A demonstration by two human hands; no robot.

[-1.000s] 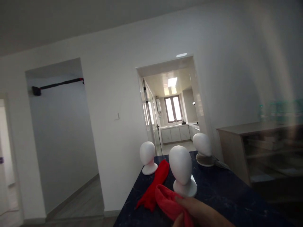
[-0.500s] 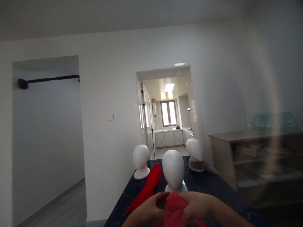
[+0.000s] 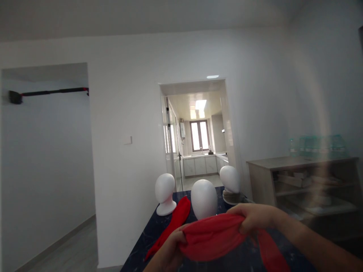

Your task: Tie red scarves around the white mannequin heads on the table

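Observation:
A red scarf [image 3: 211, 238] is stretched between my two hands, with a loose end hanging down past the right one. My left hand [image 3: 172, 245] grips its left side with fingers closed. On the other side my right hand [image 3: 256, 218] pinches it, thumb toward me. Just behind the cloth stands a white foam mannequin head [image 3: 203, 198], its neck and base hidden by the scarf. A second red cloth [image 3: 172, 226], long and narrow, lies on the dark blue marbled table [image 3: 144, 236] left of that head.
Another white mannequin head [image 3: 165, 190] stands at the table's far left. At the far right is one more head [image 3: 229, 179] with a grey-brown cloth [image 3: 231, 197] around its neck. A wooden shelf unit [image 3: 262, 175] with bottles [image 3: 320, 145] on top stands to the right.
My hands have moved apart and up, the right one going rightward. The bunched red scarf is now spread out between them. The view has turned slightly right.

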